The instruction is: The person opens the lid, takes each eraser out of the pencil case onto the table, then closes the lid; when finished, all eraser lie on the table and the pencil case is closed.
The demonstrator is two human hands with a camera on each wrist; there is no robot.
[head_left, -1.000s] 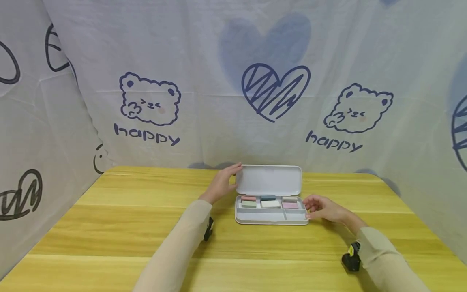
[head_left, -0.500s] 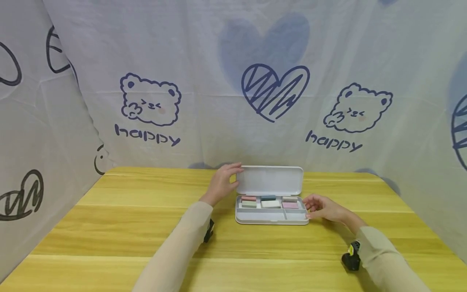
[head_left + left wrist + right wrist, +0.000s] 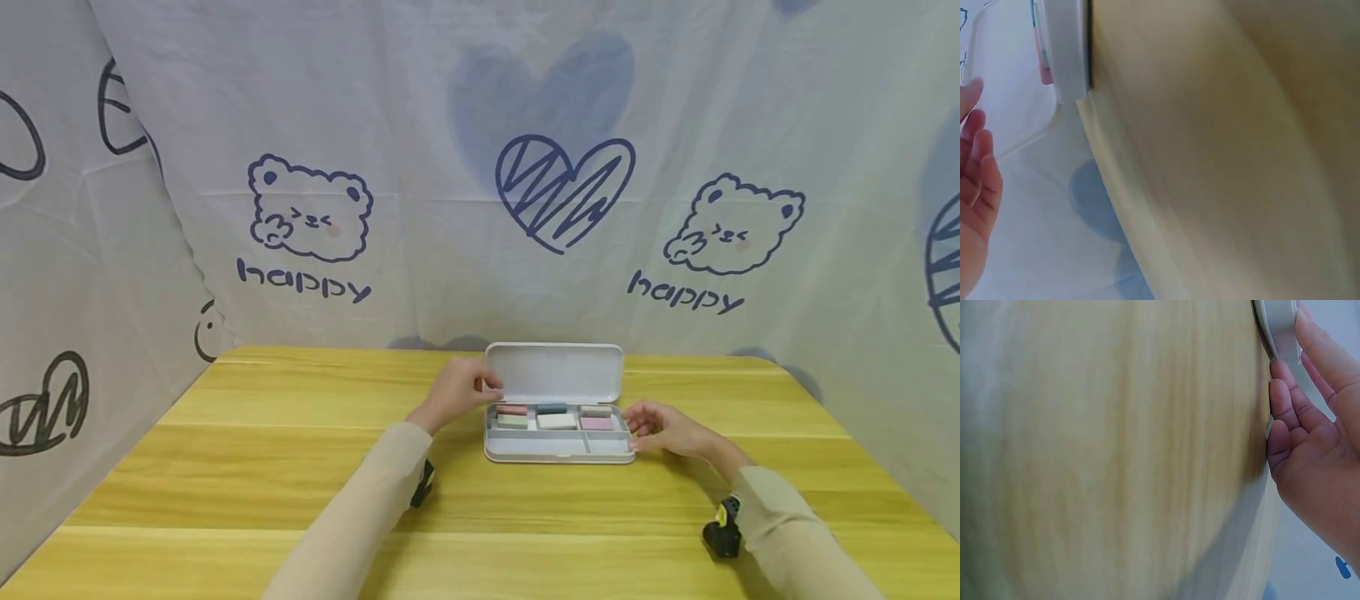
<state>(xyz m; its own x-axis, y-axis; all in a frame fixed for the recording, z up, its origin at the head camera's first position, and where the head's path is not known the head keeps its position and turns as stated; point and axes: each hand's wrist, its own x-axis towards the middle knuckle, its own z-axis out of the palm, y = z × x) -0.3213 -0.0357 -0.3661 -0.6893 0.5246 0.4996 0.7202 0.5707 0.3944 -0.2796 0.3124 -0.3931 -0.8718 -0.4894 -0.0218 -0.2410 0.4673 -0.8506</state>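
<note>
A white pencil case (image 3: 536,448) lies on the table with its lid (image 3: 558,371) raised at the back. Several small blocks that look like erasers, among them a white block (image 3: 557,422), a pink block (image 3: 597,423) and a green block (image 3: 512,422), sit in its rear compartment; the front compartments show bare. My left hand (image 3: 459,390) is at the left side by the lid's lower edge, fingers loosely bent, holding nothing visible; thumb and fingers stand apart in the left wrist view. My right hand (image 3: 670,428) grips the case's right end between thumb and fingers.
The wooden table (image 3: 225,467) extends to both sides and in front of the case. A printed cloth (image 3: 420,208) hangs behind the table's back edge. Black wrist cameras, such as the right one (image 3: 722,529), sit under both sleeves.
My left hand has come down from the lid's upper left corner to its lower left edge, with the fingers bending more. My right hand stays at the case's right end.
</note>
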